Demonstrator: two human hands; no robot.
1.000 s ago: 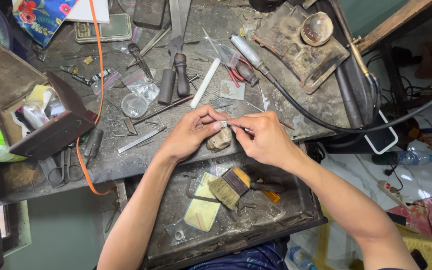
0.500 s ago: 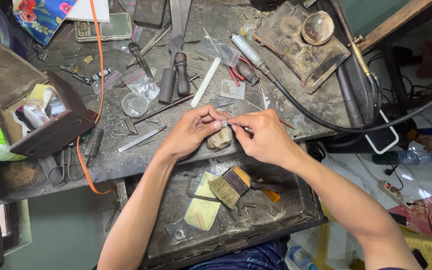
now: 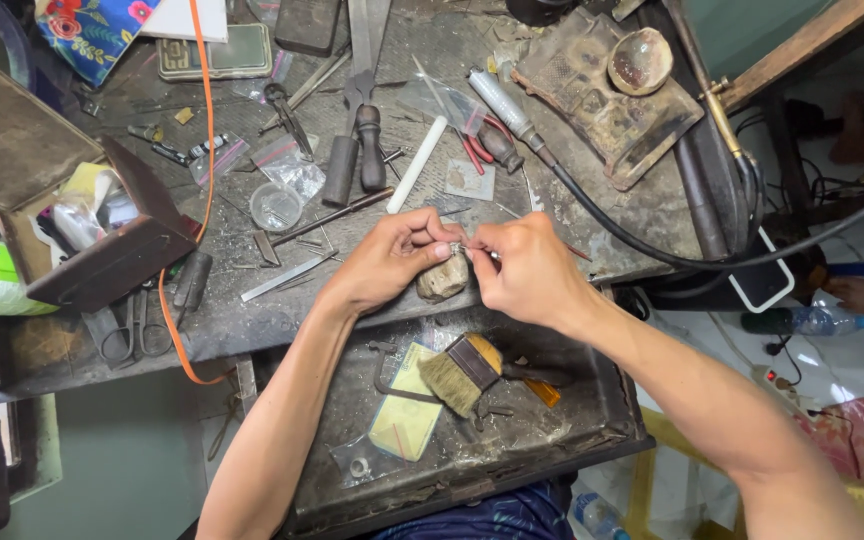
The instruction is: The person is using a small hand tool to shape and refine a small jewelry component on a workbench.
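Your left hand (image 3: 387, 262) and right hand (image 3: 524, 268) are pinching 1 tiny metal piece (image 3: 457, 247), its axis lying left-right, above the worn bench peg (image 3: 443, 279) at the workbench (image 3: 252, 320) edge; the open drawer (image 3: 592, 425) is sitting below.

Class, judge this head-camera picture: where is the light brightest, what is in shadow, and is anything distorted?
Head view: brightest on the floor at right; the drawer under the bench is dimmer; edges bend from a wide lens; the left hand and right hand are sharp.
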